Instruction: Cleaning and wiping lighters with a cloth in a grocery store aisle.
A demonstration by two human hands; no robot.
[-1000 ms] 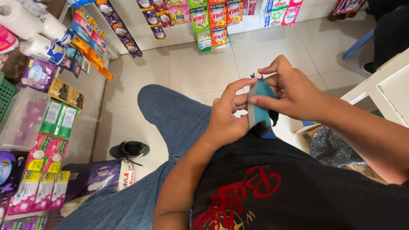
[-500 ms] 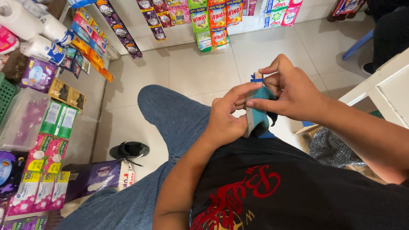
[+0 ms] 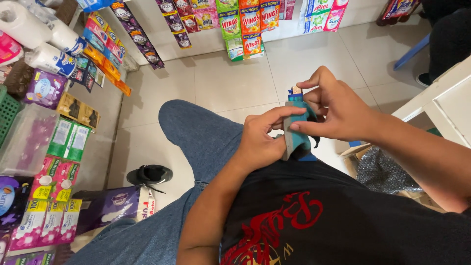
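Both of my hands hold one small teal pouch-like object (image 3: 297, 140) over my lap, with a blue tip sticking out at its top. My left hand (image 3: 260, 137) grips it from the left side, thumb and forefinger reaching along its upper edge. My right hand (image 3: 333, 110) closes over it from the right, fingers curled around its top and front. Most of the object is hidden by my fingers. Below are my blue jeans (image 3: 206, 137) and black shirt with a red print (image 3: 294, 216).
Shelves of packaged goods (image 3: 64, 132) and paper rolls (image 3: 29, 29) line the left. Hanging sachet strips (image 3: 245, 24) run along the far wall. A black sandal (image 3: 149, 174) lies on the tiled floor. A white table corner (image 3: 441, 103) and an open box (image 3: 387, 169) stand at right.
My hands have shifted slightly on the teal object; the left thumb and forefinger now stretch further along its top. The object stays in the same place above my lap.
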